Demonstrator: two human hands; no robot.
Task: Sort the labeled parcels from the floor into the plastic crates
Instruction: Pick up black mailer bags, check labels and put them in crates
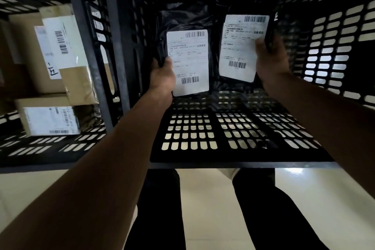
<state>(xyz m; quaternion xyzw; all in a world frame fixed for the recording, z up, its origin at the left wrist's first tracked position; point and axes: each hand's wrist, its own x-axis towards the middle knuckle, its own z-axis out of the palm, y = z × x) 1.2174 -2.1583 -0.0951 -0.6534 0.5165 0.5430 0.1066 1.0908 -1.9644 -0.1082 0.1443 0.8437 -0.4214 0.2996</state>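
Observation:
Both my arms reach into a black slotted plastic crate (pixel 328 50) that lies open toward me on a shelf. My left hand (pixel 163 76) grips the left edge of a black bag parcel with a white shipping label (pixel 189 61). My right hand (pixel 269 59) grips the right edge of a second black bag parcel with a white label (pixel 239 46). Both parcels stand upright, side by side, against the crate's back wall, labels facing me.
A neighbouring black crate (pixel 40 148) on the left holds several brown cardboard boxes (pixel 50 50) with white labels. A dark metal shelf post (pixel 89 53) stands between the two crates. Pale tiled floor (pixel 207 205) and my dark trouser legs show below the shelf edge.

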